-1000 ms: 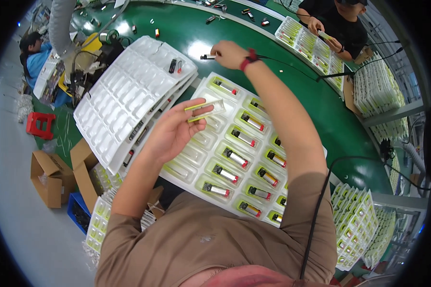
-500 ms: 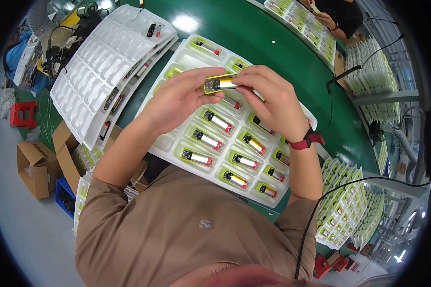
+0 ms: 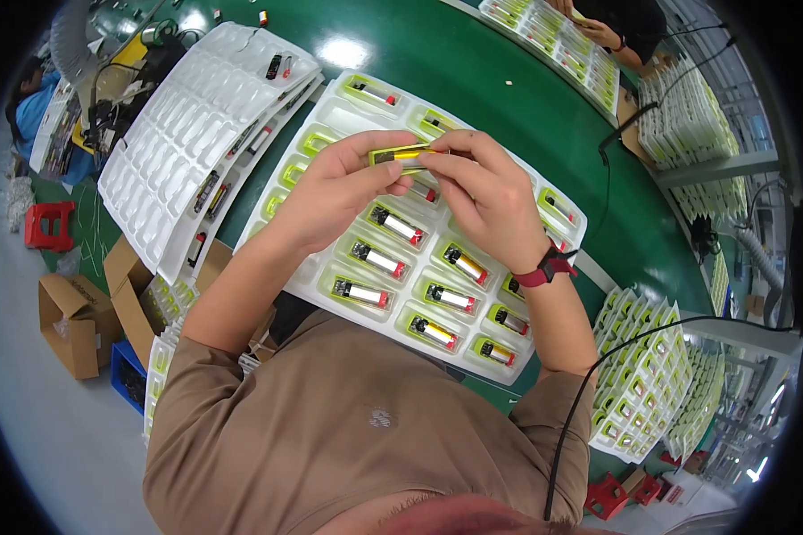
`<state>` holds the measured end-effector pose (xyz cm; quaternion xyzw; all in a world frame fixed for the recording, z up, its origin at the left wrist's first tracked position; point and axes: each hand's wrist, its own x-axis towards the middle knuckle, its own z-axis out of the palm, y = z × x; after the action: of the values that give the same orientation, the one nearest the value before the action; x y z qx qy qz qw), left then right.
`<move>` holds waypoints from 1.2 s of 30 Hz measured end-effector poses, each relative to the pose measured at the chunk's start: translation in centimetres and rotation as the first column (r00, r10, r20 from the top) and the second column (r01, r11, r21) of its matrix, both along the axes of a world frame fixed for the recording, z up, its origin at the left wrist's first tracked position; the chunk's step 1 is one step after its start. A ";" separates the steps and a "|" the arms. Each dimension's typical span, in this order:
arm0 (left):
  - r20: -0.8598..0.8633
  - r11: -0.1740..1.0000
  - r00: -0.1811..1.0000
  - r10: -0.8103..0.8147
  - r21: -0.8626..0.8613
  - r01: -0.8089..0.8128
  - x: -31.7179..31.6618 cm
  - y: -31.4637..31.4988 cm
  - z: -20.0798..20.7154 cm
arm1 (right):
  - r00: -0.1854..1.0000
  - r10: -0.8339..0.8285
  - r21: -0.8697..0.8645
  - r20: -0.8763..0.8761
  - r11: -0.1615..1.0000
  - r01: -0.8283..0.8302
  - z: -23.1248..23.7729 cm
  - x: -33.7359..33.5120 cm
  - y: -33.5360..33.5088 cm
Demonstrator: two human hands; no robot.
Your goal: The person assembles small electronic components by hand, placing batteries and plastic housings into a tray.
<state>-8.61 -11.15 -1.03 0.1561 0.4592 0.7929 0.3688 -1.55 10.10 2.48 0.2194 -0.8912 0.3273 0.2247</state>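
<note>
My left hand [image 3: 332, 189] and my right hand [image 3: 491, 198] meet over the upper part of a white moulded tray [image 3: 305, 275]. Between their fingertips is a small yellow-green casing [image 3: 385, 154] with a silver and yellow battery cell inside. My left thumb lies along its lower edge, while the right fingers pinch its right end and cover part of it. Similar yellow-green casings, such as one below my hands [image 3: 397, 226], sit in the tray's pockets, each with a silver or yellow cell, a black end and a red end.
Stacked white trays [image 3: 183, 125] stand to the left, with loose black and red parts on them. Cardboard boxes [image 3: 80, 330] and a red stool [image 3: 49, 225] are on the floor. More filled trays [image 3: 638, 383] lie at the right. Another person's hand [image 3: 600, 33] works across the green table [image 3: 437, 53].
The casing has tipped so that less of its inside shows, and has shifted slightly left. My left thumb has come up against it, and my right fingers have moved a little left.
</note>
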 end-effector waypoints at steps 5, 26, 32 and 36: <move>-0.043 0.999 0.998 -0.040 -0.023 0.039 -0.3 0.4 -0.4 | 0.946 -0.046 -0.461 0.321 0.865 0.198 -1.7 -0.1 1.0; -0.815 0.915 0.541 -0.207 -0.358 -0.188 -1.7 -0.7 1.4 | 0.993 0.008 -0.248 0.121 0.969 0.023 -2.0 1.0 0.9; -0.904 0.862 0.233 -0.358 -0.415 -0.291 -1.4 0.1 3.4 | 1.000 -0.020 0.004 0.016 1.000 0.020 -2.1 2.1 1.3; -0.876 0.828 0.229 -0.424 -0.477 -0.294 -0.7 0.7 3.9 | 0.993 -0.107 0.062 -0.049 0.992 0.110 -1.8 2.5 1.1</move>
<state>-9.32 -10.44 2.91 0.5185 0.7857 0.3312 0.0648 0.96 11.18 0.67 0.1850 -0.9067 0.2804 0.2550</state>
